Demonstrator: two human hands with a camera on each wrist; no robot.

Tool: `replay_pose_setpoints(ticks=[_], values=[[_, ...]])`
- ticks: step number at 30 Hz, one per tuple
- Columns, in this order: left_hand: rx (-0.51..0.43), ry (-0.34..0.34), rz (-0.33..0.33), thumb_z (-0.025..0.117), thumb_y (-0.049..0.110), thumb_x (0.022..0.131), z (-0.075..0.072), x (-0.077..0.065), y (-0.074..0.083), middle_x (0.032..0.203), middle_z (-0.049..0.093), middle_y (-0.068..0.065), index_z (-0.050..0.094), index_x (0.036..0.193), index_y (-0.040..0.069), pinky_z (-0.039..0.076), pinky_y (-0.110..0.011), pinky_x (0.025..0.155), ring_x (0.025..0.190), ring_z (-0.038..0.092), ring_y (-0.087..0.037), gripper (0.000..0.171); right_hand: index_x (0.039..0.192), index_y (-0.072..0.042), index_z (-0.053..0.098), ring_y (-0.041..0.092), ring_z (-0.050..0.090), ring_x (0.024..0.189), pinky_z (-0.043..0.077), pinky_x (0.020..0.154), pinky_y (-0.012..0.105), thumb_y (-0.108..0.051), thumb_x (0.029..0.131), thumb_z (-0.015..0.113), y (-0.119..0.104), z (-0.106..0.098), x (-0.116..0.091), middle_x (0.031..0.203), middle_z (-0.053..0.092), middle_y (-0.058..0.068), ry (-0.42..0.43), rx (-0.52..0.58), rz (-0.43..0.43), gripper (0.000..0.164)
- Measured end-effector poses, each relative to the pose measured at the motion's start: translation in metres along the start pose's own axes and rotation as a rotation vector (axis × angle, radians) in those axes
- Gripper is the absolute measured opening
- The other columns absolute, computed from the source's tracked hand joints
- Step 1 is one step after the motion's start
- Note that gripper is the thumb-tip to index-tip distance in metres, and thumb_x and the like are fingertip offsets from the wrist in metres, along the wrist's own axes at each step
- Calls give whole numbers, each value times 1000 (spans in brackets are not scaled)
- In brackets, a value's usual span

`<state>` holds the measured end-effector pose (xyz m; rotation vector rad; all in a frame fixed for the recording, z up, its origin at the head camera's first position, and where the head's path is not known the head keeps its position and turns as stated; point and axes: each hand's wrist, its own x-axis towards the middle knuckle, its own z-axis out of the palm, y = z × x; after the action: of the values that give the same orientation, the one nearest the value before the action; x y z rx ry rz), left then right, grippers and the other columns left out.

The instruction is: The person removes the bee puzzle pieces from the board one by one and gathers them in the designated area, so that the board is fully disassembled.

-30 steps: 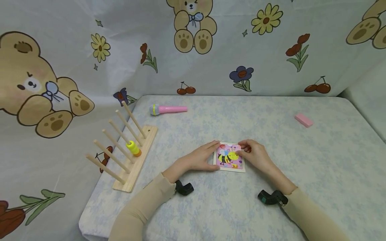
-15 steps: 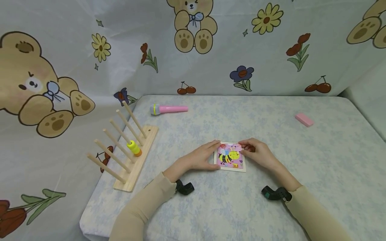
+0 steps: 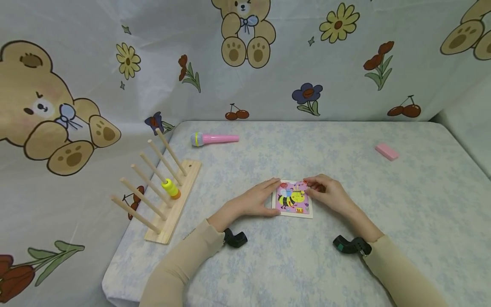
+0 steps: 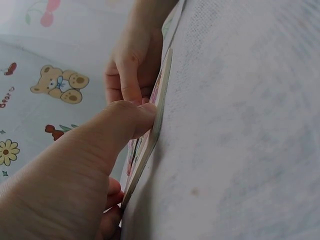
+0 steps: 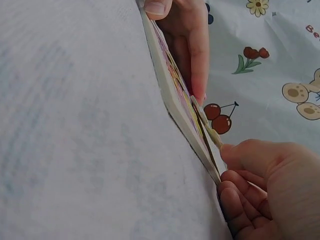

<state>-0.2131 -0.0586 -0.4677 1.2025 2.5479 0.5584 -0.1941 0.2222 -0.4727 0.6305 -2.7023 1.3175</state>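
Observation:
A square jigsaw puzzle with a bee picture and a pale wooden border lies on the table in the head view. My left hand grips its left side, thumb at the near corner and fingers at the far one. At the far right corner, my right hand pinches a puzzle piece between thumb and fingers. In the right wrist view this thin piece is tilted up from the board, its inner end close over the other pieces. The left thumb presses the board's edge in the left wrist view.
To the left stands a wooden peg rack with yellow and orange beads on one peg. A pink toy microphone lies at the back left, and a pink block at the back right. A patterned cloth hangs behind the table.
My right hand has shifted slightly right and away from me, and the far right puzzle piece has risen at a tilt in its fingers. The left hand has stayed in place.

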Motion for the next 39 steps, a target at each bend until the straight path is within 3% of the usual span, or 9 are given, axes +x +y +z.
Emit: replay_pose_setpoints(ticks=[7,14,21,29,39], values=[[16,-1,0,61,53,85,-1,0,0,157,11,-7,15,151,4,12,-28,112,142,5,-15,94,117,-2,65,16,55,80,46,65,19,-11,87,69,2,-1,1,96,61,5,-8,10,15,31],[29,11,16,61,50,86,-3,-1,1,156,13,-9,17,151,4,12,-29,112,142,8,-19,91,114,-1,67,16,55,78,46,64,18,-8,85,71,3,0,2,94,62,5,5,-4,-27,30],[29,49,28,54,53,89,3,1,1,156,14,-6,20,152,13,14,-33,113,142,6,-18,82,113,-1,67,15,55,77,46,64,18,-7,84,71,2,0,3,94,62,4,5,-20,-30,30],[79,69,127,52,49,92,8,8,0,156,15,-10,25,151,11,5,-30,113,143,4,-20,75,112,-2,68,15,55,78,46,65,19,-9,85,71,3,0,1,94,61,4,-14,-25,-12,29],[93,64,109,52,50,92,9,10,1,156,16,-8,27,150,13,8,-31,113,142,7,-19,73,112,-2,67,17,55,81,47,67,20,-10,85,71,3,-1,1,95,61,5,-24,-15,3,28]])
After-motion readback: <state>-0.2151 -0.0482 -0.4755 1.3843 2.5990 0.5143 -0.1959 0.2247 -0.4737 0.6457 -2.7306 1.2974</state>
